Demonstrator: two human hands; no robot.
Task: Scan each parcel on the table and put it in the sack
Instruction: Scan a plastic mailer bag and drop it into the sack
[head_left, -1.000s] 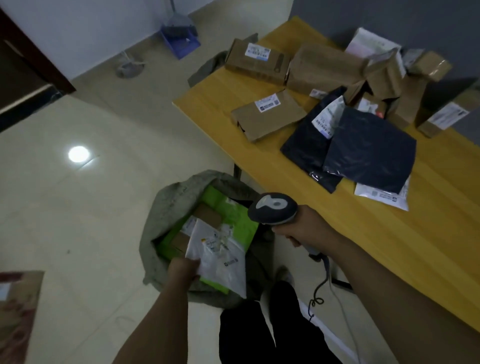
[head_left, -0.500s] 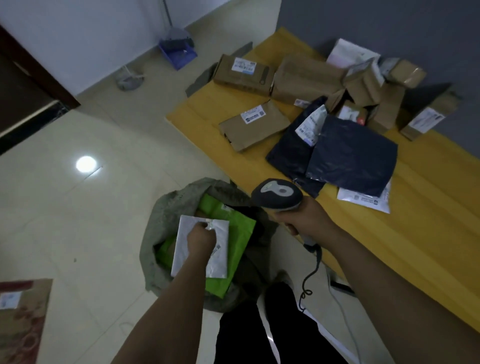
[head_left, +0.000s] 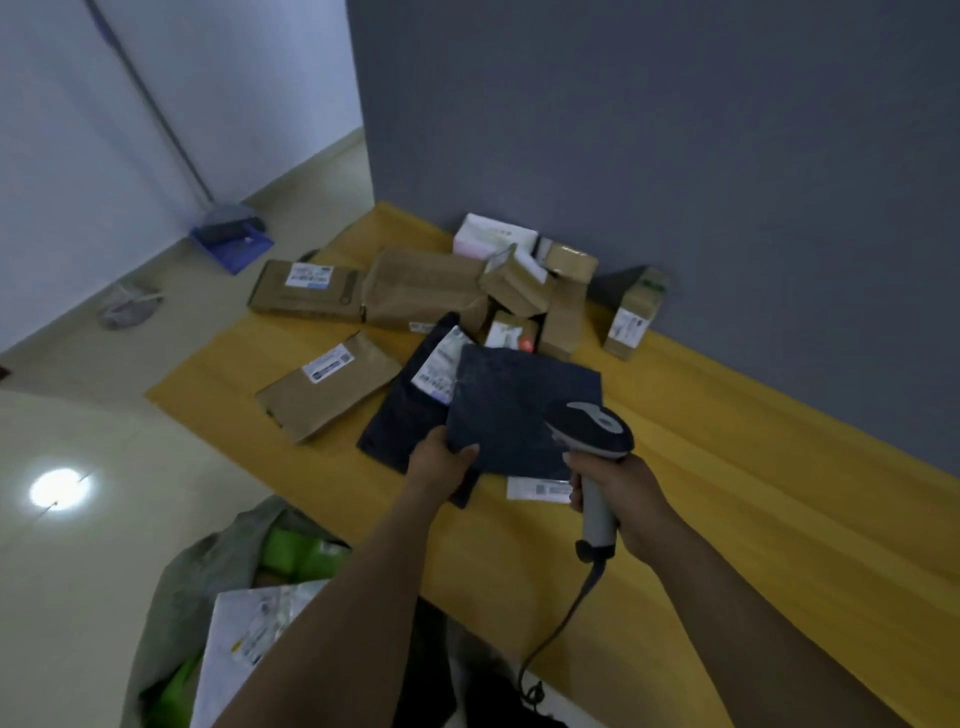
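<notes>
My left hand pinches the near left corner of a dark blue poly mailer lying on the yellow table. A second dark mailer with a white label lies under it, and a white mailer pokes out at its near edge. My right hand grips the handle of a grey barcode scanner, whose head hovers over the mailer's right side. The grey sack stands on the floor at lower left, with a white parcel and green parcels inside.
Several brown cardboard parcels and small boxes are piled at the table's far end against the grey wall. A white box sits behind them. A broom and blue dustpan stand on the floor by the white wall. The scanner cable hangs down.
My left hand let go of the white parcel in the sack and rose to the table, taking the dark mailer's corner. The scanner moved over the table, and the view swung up.
</notes>
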